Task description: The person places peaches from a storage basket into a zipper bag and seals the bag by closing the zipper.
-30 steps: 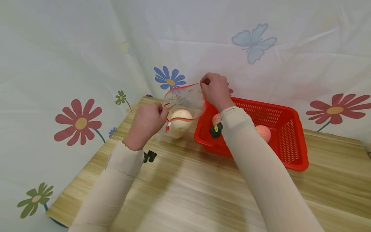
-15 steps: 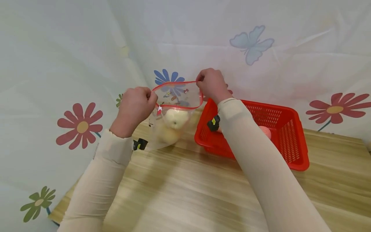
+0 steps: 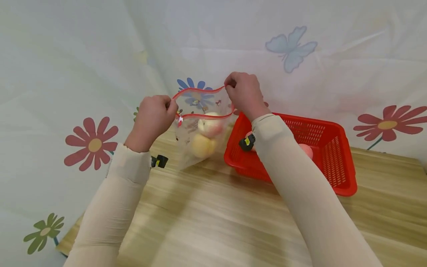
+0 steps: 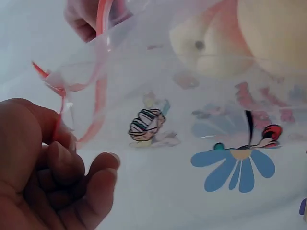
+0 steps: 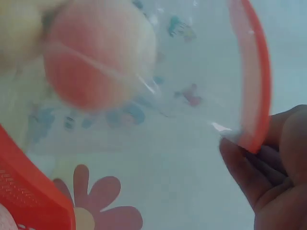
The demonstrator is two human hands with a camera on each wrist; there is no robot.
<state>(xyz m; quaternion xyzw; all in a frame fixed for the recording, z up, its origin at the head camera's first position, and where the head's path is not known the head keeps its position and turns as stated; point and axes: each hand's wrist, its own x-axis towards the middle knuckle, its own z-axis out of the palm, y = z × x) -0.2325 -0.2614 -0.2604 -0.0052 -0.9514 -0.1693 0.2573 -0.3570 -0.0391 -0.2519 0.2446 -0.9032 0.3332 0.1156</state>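
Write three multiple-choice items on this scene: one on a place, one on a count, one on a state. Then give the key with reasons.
1. Where is the red basket?
A. On the wooden table
B. Hanging on the curtain
C. Inside the bag

2. How many fruits show in the clear bag?
A. None
B. Two
C. Five

3. How is the bag's red-edged mouth?
A. Zipped flat
B. Knotted
C. Held open

Key: A, the basket stands on the tabletop; B, two pale fruits show through the plastic; C, the left hand and right hand pinch opposite ends of the rim, which gapes.

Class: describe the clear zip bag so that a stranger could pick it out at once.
Left of the red basket on the wooden table, both hands hold up a clear bag. Unlike the basket, it is see-through, with a red zip rim, and holds two pale fruits.
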